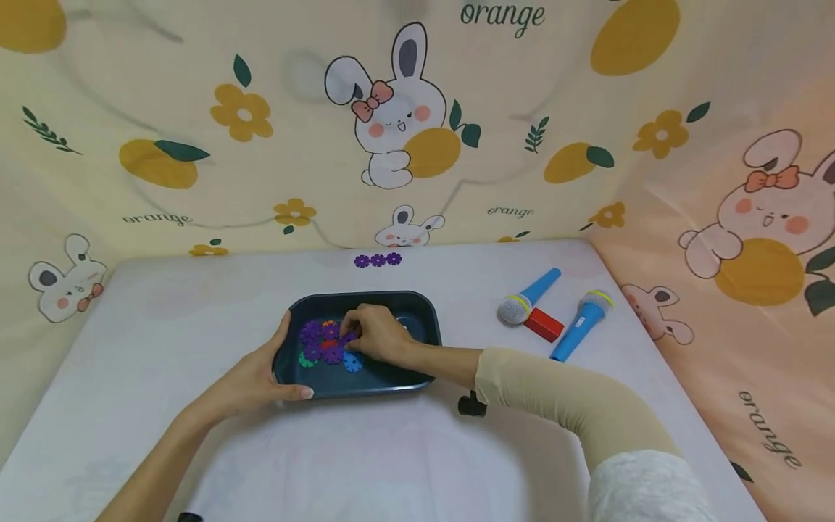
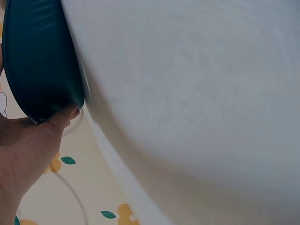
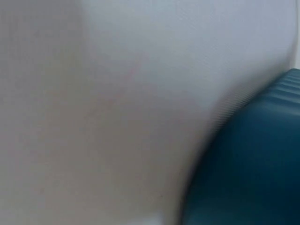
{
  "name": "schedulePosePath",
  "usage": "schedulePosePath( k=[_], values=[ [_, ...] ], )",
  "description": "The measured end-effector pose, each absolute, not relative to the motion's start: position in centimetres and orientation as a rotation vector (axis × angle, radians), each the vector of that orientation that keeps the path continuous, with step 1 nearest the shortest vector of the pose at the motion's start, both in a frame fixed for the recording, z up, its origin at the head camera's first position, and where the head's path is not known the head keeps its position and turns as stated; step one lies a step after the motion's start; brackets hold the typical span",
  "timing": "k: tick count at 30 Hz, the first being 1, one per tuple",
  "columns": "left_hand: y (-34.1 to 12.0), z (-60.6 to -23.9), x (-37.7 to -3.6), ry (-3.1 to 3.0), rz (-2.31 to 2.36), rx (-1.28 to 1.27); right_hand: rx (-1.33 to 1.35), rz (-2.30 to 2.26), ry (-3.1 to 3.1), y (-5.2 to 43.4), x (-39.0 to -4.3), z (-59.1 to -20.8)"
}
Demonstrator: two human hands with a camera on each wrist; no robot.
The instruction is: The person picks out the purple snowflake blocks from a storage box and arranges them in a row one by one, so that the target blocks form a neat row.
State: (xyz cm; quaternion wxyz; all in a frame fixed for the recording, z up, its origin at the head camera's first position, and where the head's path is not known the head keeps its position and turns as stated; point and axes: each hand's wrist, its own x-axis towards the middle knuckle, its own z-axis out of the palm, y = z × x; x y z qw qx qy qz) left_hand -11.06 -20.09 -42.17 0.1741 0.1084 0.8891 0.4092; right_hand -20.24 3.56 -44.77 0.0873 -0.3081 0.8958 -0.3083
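Presently: Dark Tray of Snowflake Discs, Both Hands Engaged

Item 1. Dark teal tray (image 1: 417, 308), rectangular with rounded corners, flat on the white bench (image 1: 196, 312), near its middle. Its outer wall fills part of both wrist views, ribbed and blurred in the right wrist view.

Item 2. Cluster of plastic snowflake discs (image 1: 326, 342) inside the tray, toward its left half: mostly purple, with orange, red, green and blue pieces touching one another.

Item 3. Left hand (image 1: 261, 377), gripping the tray's near-left corner. Thumb lies along the near rim; the fingers curl round the left wall. The left wrist view shows the thumb tip pressed against the tray's underside edge.

Item 4. Right hand (image 1: 378, 335), reaching into the tray from the right, beige sleeve on the forearm. Its fingers are bent down and pressed together onto the purple discs at the cluster's right edge; whether they pinch one piece or only touch it cannot be told.

Item 5. Row of three joined purple discs (image 1: 377, 259), lying on the bench beyond the tray, well apart from it.

Item 6. Two blue toy microphones (image 1: 580, 325), right of the tray, with a red block (image 1: 543, 324) between them.

Item 7. Backdrop cloth (image 1: 404, 130) printed with rabbits and oranges, hung behind and beside the bench.
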Motion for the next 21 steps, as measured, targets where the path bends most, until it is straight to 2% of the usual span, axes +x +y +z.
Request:
schedulePosePath(
  k=[6,12,21],
  values=[
    [-20.0,-42.5,-10.9,2.522,1.156,0.32,-0.855,-1.0,2.538,4.1,-20.3,-44.3],
    [-19.9,-42.5,-11.0,2.526,1.154,0.334,-0.868,-1.096,2.458,5.5,-21.0,-42.0],
    [-20.0,-42.2,-11.1,2.54,1.143,0.309,-0.852,-1.271,2.491,7.3,-25.0,-39.8]
  ],
)
